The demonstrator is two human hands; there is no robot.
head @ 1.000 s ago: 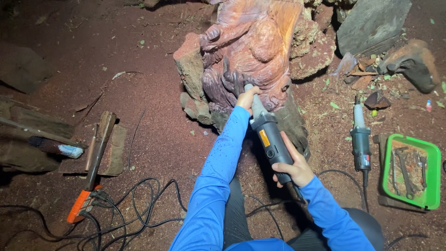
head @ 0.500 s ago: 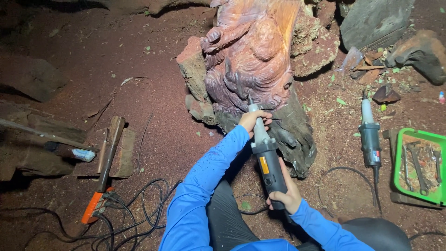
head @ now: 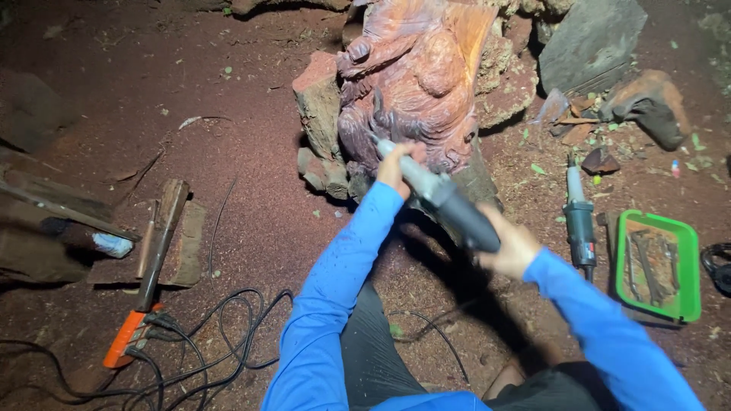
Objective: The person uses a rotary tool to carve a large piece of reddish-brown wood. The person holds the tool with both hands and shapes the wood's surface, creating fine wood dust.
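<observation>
Red sawdust covers the earth floor (head: pixel 228 190) across the whole frame, and at upper centre stands the reddish wood carving (head: pixel 419 84), a rounded figure propped among rough stone blocks (head: pixel 320 106) with a grey slab (head: pixel 590 42) at the upper right. The work in hand looks like fine grinding on the lower front of the carving. The long grey-and-black die grinder (head: pixel 445 202) runs diagonally from centre towards the carving, its tip touching the wood low on the figure. The left hand (head: pixel 396 164) is clamped round the nose of the tool, close to the tip, and the right hand (head: pixel 510 247) is wrapped round the rear of the body; the hands sit well apart along the tool. That spread seems right: the front hand should steer in light strokes along the carved folds, the rear hand only steadying, so the bit does not dig in or skate. At lower left, black cables (head: pixel 205 335) run from an orange power strip (head: pixel 126 339) and are best kept behind the arms. A second grinder (head: pixel 579 221) lies at right, beside a green tray (head: pixel 681 289) of bits.
</observation>
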